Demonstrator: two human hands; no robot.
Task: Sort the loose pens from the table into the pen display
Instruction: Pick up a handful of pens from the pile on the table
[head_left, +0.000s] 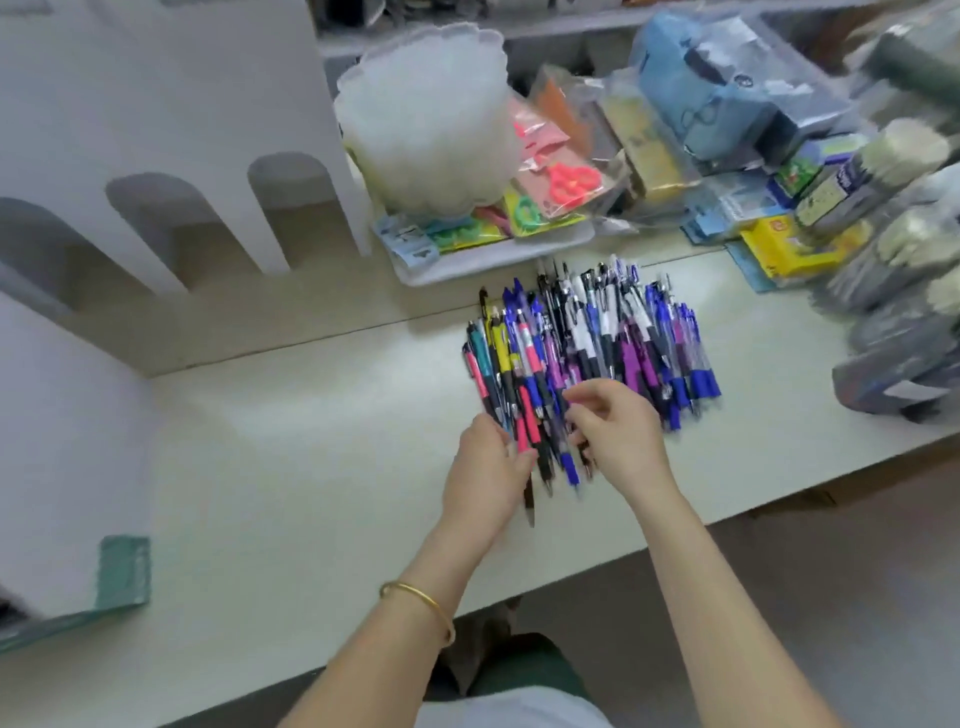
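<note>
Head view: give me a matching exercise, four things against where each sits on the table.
Things:
1. pen pile
2. scissors packs
3. arched display
4. yellow box

Places:
A. far left, standing upright
B. centre, just beyond both hands
C. far right, among wrapped goods
D. on the white tray behind the pens

Pairs: 1-B, 2-D, 3-A, 4-C
</note>
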